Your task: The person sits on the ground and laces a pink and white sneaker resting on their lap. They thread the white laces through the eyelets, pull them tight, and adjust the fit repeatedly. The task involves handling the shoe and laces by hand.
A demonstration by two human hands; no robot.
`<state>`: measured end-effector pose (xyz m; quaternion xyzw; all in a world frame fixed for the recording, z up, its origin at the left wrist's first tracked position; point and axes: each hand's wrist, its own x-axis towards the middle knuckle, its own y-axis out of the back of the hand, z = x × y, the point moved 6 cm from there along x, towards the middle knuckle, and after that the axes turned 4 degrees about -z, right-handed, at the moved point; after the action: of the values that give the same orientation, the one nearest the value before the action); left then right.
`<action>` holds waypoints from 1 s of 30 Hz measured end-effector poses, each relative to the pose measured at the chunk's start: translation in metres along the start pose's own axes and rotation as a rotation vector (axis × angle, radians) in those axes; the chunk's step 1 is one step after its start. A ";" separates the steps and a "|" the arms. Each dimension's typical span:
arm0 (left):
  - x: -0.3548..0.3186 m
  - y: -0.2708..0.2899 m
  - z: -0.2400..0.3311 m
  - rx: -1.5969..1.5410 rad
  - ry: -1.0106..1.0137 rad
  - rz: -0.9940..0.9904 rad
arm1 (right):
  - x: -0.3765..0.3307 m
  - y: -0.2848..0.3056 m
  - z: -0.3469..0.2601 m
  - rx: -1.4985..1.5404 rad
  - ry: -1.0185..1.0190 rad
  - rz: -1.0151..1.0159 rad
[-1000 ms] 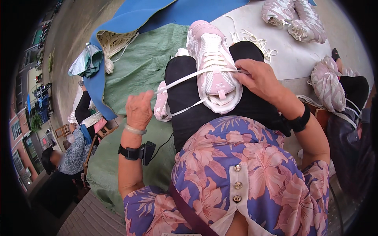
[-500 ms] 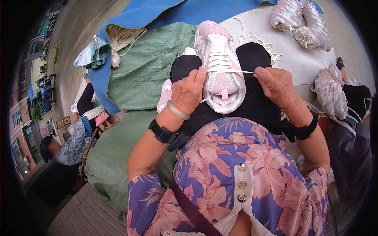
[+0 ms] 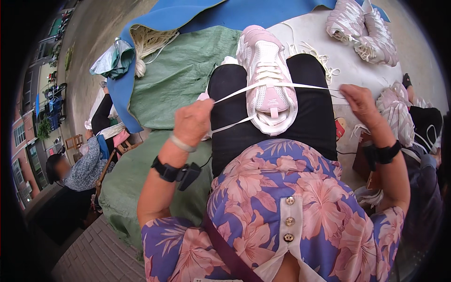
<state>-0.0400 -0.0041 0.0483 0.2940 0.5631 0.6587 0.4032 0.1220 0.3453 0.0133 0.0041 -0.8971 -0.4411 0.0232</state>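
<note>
A pink and white sneaker [image 3: 268,56] rests on my black-trousered lap, its toe pointing away from me. White shoelace [image 3: 307,86] is threaded across its tongue and stretches out taut to both sides. My left hand [image 3: 193,123] is closed on the lace at the left, above my left thigh's outer edge. Out to the right, my right hand [image 3: 361,105] pinches the other length of lace. A second strand runs from the shoe's left collar toward my left hand. Part of another pink shoe shows behind that hand.
Bundled pink and white sneakers [image 3: 361,35] lie on a white sheet at the far right, with more [image 3: 396,110] nearer. A hank of white laces [image 3: 152,42] sits by a blue mat [image 3: 197,19]. Green sacking [image 3: 188,75] spreads leftward. Another person [image 3: 87,164] sits at left.
My hands have moved apart, left hand leftward and lower, right hand to the right. More lace has been drawn out on both sides of the sneaker.
</note>
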 end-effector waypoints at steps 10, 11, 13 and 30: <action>-0.098 0.058 -0.162 0.354 0.242 0.171 | -0.093 0.165 0.153 -0.528 -0.314 0.145; -0.105 0.067 -0.173 0.371 0.261 0.197 | -0.089 0.174 0.152 -0.571 -0.348 0.166; -0.106 0.080 -0.191 0.384 0.285 0.255 | -0.079 0.186 0.137 -0.672 -0.392 0.223; 0.034 -0.056 0.006 -1.726 0.657 -0.227 | 0.029 -0.078 -0.049 1.405 -0.783 -0.051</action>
<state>-0.0413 0.0309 -0.0075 -0.3657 -0.0108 0.8563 0.3646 0.0938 0.2580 -0.0176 -0.1168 -0.9076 0.2567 -0.3109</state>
